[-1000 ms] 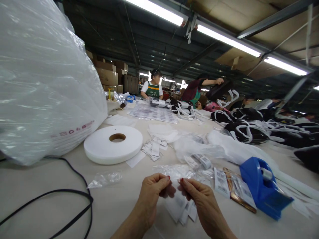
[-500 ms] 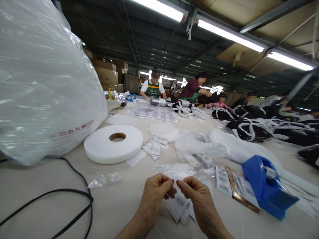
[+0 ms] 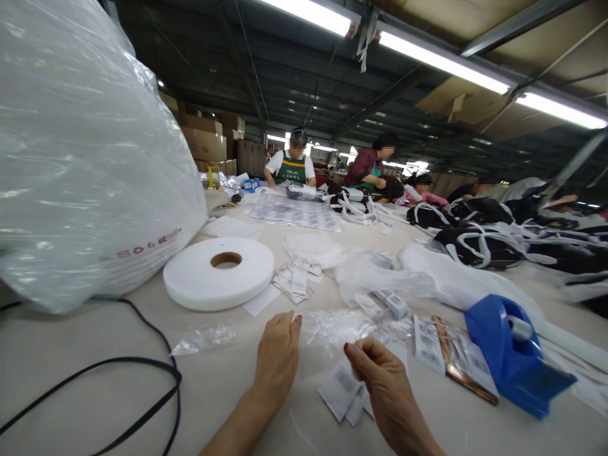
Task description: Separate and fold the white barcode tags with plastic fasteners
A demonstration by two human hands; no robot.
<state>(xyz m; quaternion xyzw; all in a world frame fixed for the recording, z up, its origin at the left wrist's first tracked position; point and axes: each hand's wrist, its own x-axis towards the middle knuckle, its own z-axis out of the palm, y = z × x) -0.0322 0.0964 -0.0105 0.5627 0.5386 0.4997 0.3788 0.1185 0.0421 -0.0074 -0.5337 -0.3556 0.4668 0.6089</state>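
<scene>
My left hand [image 3: 278, 354] is above the table with its fingers closed together, thumb against the forefinger. Whatever lies between them, if anything, is too small to make out. To its right, my right hand [image 3: 382, 373] makes a pinch, thumb tip on the bent forefinger; any held thing there is hidden. Small white sachets [image 3: 339, 386] with grey print lie in an overlapping pile beside the right hand. Just beyond both hands spreads crumpled clear plastic film [image 3: 327, 326]. A heap of white printed labels [image 3: 299, 280] lies farther back, past the left hand's fingertips.
At left stand a large white roll [image 3: 190, 282], a bulging plastic bag [image 3: 90, 158] and a looped black cord [image 3: 178, 380]. A blue tape dispenser [image 3: 503, 354] and a copper-edged phone [image 3: 470, 383] are at right. Dark items with white straps [image 3: 479, 244] pile up behind; co-workers stand across the table.
My hands, close together at the fingertips before, have moved apart. The left went left and slightly away from me; the right stayed nearly in place.
</scene>
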